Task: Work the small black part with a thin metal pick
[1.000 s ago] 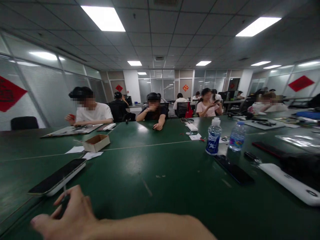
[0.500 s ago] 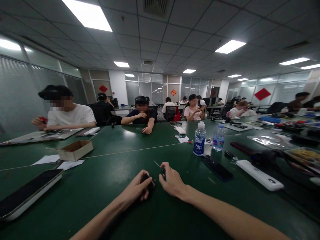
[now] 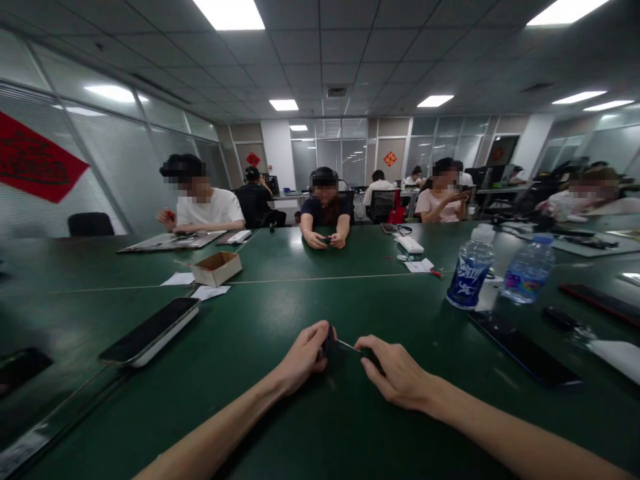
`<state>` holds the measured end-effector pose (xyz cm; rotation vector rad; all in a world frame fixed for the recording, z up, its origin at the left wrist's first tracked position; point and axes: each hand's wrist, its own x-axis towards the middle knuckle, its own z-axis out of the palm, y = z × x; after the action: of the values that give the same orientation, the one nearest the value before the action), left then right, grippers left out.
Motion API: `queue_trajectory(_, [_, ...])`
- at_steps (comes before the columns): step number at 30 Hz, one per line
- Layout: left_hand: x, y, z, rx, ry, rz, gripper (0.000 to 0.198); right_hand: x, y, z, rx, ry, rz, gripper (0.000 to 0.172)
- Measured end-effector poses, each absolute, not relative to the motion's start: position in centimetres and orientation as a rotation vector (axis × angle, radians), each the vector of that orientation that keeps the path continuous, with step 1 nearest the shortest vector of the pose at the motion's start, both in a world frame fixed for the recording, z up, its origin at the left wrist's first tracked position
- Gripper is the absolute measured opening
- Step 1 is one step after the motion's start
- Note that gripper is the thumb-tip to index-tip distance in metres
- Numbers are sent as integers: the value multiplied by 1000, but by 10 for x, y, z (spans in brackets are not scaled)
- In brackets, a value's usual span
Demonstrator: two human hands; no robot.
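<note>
Your left hand and right hand work just apart over the green bench.

Your left hand is clamped on a small dark object, and your right hand pinches a thin metal tool whose tip reaches that object; the tool spans the gap, and your hands don't touch each other. You have open bench on every side. To your left, well apart, a phone lies on a white power bank. To your right, a dark phone lies near the edge of that open patch, with two water bottles beyond it. Ahead, a thin seam crosses the bench, and a cardboard box sits just past it.
</note>
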<state>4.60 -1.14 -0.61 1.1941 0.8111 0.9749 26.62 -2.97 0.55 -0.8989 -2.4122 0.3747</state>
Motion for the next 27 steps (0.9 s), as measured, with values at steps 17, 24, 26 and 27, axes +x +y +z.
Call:
queue_trajectory(17, [42, -14, -1, 1055, 652, 1078, 28, 264, -26, -2, -1017, -2320, 386, 23])
queue_trajectory(24, [41, -16, -2, 1112, 650, 1091, 24, 263, -26, -2, -980, -2342, 361, 25])
queue_trajectory(26, [41, -16, -2, 1126, 656, 1090, 24, 263, -26, -2, -971, -2351, 350, 26])
queue_trajectory(27, [41, -15, -3, 1132, 660, 1088, 24, 263, -26, -2, -966, -2357, 345, 26])
